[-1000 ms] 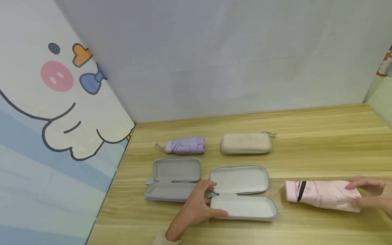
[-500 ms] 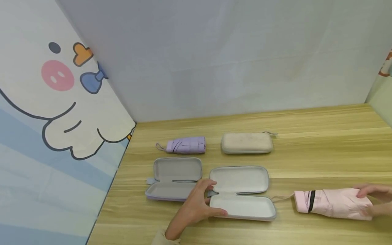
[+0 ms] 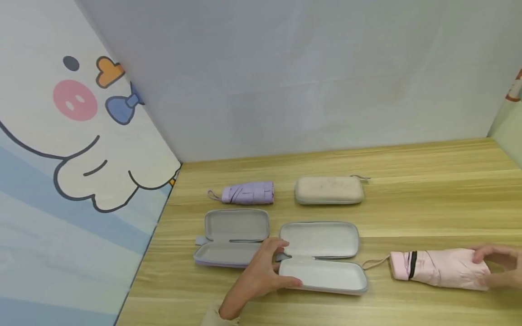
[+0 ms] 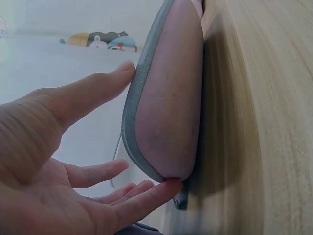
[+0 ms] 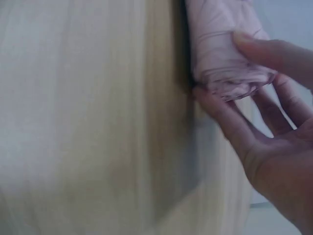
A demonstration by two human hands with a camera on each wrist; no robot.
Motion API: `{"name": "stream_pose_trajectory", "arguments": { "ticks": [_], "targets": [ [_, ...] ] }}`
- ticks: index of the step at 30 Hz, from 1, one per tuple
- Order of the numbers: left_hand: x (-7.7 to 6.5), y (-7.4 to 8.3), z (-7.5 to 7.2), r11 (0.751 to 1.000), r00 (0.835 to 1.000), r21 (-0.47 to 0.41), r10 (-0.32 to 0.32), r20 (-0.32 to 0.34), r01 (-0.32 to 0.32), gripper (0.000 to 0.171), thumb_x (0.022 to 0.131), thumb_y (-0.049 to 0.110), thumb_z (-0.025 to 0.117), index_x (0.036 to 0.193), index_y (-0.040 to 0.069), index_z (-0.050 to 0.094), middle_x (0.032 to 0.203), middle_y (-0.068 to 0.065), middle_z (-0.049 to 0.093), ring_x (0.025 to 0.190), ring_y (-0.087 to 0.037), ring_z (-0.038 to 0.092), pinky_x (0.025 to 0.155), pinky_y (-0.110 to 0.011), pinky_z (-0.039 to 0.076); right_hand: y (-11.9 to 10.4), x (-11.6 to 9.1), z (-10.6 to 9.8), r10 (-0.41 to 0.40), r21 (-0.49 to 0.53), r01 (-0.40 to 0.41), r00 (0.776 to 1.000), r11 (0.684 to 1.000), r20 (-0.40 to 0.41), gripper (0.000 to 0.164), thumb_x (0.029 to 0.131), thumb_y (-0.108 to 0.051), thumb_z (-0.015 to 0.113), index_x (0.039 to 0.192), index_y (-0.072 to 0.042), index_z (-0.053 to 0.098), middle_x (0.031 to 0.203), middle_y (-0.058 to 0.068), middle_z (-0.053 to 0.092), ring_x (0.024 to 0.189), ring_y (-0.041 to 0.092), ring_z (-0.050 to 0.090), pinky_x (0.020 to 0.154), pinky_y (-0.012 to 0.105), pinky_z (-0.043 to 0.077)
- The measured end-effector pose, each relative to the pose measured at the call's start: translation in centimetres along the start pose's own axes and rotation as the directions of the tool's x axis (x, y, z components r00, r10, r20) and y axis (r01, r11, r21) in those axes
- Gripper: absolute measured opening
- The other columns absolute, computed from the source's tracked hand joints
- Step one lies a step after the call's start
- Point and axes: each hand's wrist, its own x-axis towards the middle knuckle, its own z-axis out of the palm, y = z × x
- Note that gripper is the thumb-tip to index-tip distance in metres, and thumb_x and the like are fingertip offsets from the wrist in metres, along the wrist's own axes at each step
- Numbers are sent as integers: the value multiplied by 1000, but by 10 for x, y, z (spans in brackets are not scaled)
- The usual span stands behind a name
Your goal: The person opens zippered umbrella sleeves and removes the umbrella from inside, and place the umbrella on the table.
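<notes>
A pink folded umbrella (image 3: 444, 269) with a black band lies at the right in the head view. My right hand (image 3: 499, 265) grips its far right end, thumb on one side and fingers on the other; the right wrist view shows the bunched fabric end (image 5: 234, 81). Its cord loop (image 3: 376, 261) reaches the corner of an unzipped, spread pink case (image 3: 324, 276) with a pale lining. My left hand (image 3: 261, 271) holds that case at its left end. In the left wrist view the thumb (image 4: 105, 88) touches the grey rim and a fingertip presses the rounded end.
Behind stand a closed beige case (image 3: 329, 190) and a purple folded umbrella (image 3: 248, 193). An unzipped purple case (image 3: 236, 226) lies left of the pink one, partly behind my left hand. The wood-patterned tabletop (image 3: 428, 194) meets a pale backdrop (image 3: 285, 81).
The pink umbrella has moved right and slightly nearer in my right hand, then a little back; its cord now hangs in a loop by the case. My left hand stays put.
</notes>
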Motion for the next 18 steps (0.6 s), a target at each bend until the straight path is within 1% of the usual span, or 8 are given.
{"name": "stream_pose_trajectory", "arguments": {
  "ticks": [2, 4, 5, 7, 9, 12, 16, 18],
  "targets": [
    [1, 1, -1, 1000, 1000, 4, -3, 0, 3, 78, 69, 32, 85, 130, 2, 47, 126, -12, 43, 106, -28, 53, 77, -22, 51, -6, 2, -2, 73, -32, -73, 997, 997, 18, 45, 62, 21, 71, 96, -7, 62, 116, -31, 52, 104, -18, 42, 89, 5, 31],
    [2, 3, -3, 1000, 1000, -17, -14, -5, 14, 74, 71, 29, 84, 129, 1, 48, 124, -14, 44, 104, -29, 54, 76, -22, 52, -13, 5, -4, 122, -58, -120, 992, 991, 34, 42, 65, 17, 73, 99, -5, 61, 116, -33, 51, 103, -20, 40, 84, 10, 40],
    [3, 4, -5, 1000, 1000, -27, -15, -11, 15, 72, 72, 27, 84, 128, 0, 48, 122, -15, 45, 103, -30, 55, 75, -23, 53, -17, 7, -5, 125, -59, -122, 991, 991, 40, 42, 66, 17, 73, 100, -4, 61, 117, -33, 50, 102, -20, 40, 81, 12, 44],
    [4, 6, -9, 998, 999, -52, -27, -20, 26, 68, 75, 25, 82, 128, 0, 48, 119, -16, 47, 99, -30, 58, 74, -25, 54, -24, 12, -7, 96, -70, -94, 995, 993, 26, 43, 65, 18, 73, 101, -2, 61, 117, -31, 52, 100, -17, 43, 64, 15, 50],
    [6, 7, -14, 997, 999, -62, -36, -32, 34, 66, 77, 25, 80, 129, 1, 48, 120, -16, 47, 95, -31, 61, 73, -26, 54, -31, 15, -7, 56, -88, -57, 998, 994, -17, 45, 63, 20, 73, 101, 0, 60, 116, -30, 54, 98, -14, 46, 62, 17, 51],
    [9, 10, -21, 998, 997, -65, -29, -68, 25, 65, 78, 26, 78, 132, 4, 49, 125, -17, 48, 97, -32, 61, 75, -28, 54, -41, 21, -9, 40, -143, -51, 996, 988, -81, 44, 62, 18, 75, 100, 2, 61, 111, -30, 55, 94, -13, 49, 60, 18, 52],
    [13, 17, -31, 996, 990, -79, 24, -142, -35, 62, 80, 23, 78, 133, 8, 50, 127, -17, 49, 105, -36, 57, 77, -29, 54, -53, 30, -13, 65, -208, -88, 991, 974, -118, 40, 65, 11, 78, 101, 1, 62, 107, -32, 55, 92, -15, 49, 58, 16, 50],
    [16, 20, -35, 995, 984, -77, 52, -171, -66, 60, 80, 20, 77, 133, 10, 50, 126, -16, 49, 99, -37, 60, 75, -29, 55, -57, 34, -15, 53, -219, -81, 990, 972, -131, 40, 66, 11, 77, 101, -1, 63, 106, -31, 56, 91, -14, 50, 59, 15, 49]
  ]
}}
